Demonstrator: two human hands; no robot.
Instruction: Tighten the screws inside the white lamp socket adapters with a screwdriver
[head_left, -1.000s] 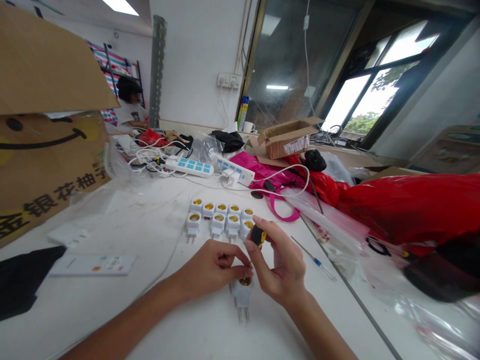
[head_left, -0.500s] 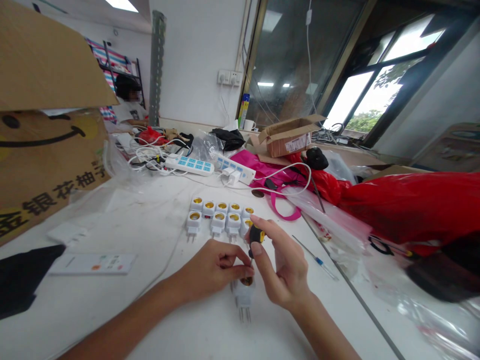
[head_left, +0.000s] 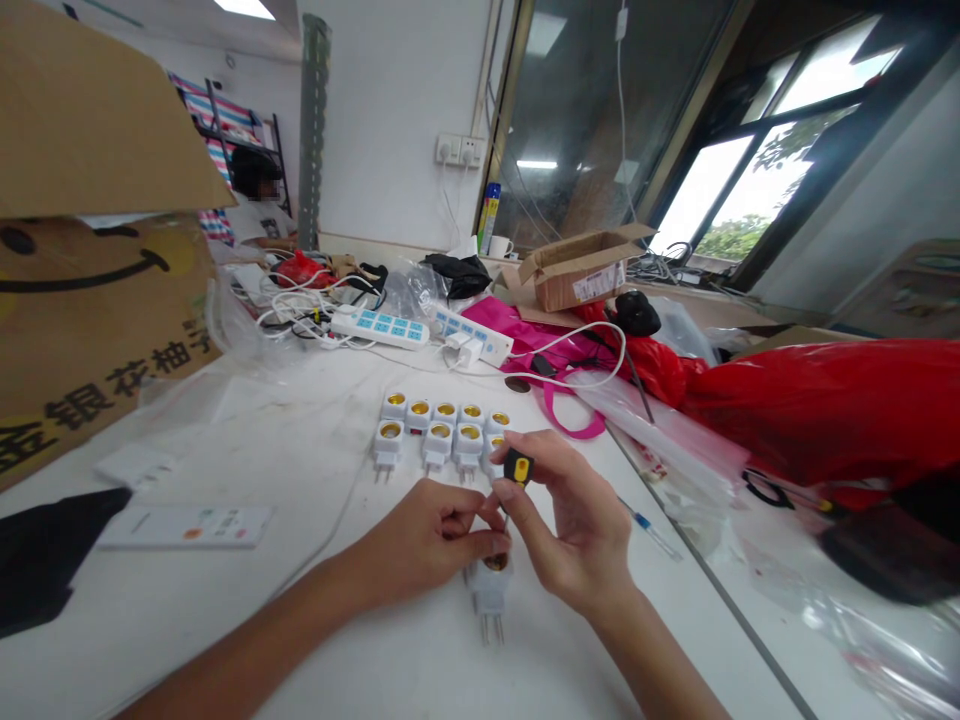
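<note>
My left hand (head_left: 424, 540) is closed around a white plug-in lamp socket adapter (head_left: 489, 592) that rests on the white table (head_left: 420, 660), its two prongs pointing toward me. My right hand (head_left: 577, 530) grips a small screwdriver with a black and yellow handle (head_left: 517, 467). The screwdriver stands nearly upright with its tip down in the adapter's brass socket. Just beyond my hands, several more white adapters with brass sockets (head_left: 439, 432) lie in two rows.
A big cardboard box with a smiley face (head_left: 97, 290) stands at left. White power strips (head_left: 379, 326) and cables lie at the back. Red plastic bags (head_left: 817, 405) and a pink bag (head_left: 525, 345) crowd the right. A thin tool (head_left: 645, 528) lies by my right hand. Another person (head_left: 259, 205) sits far back.
My right hand has shifted slightly on the screwdriver handle, which sits a bit higher and more upright. The left hand and the adapter have hardly moved.
</note>
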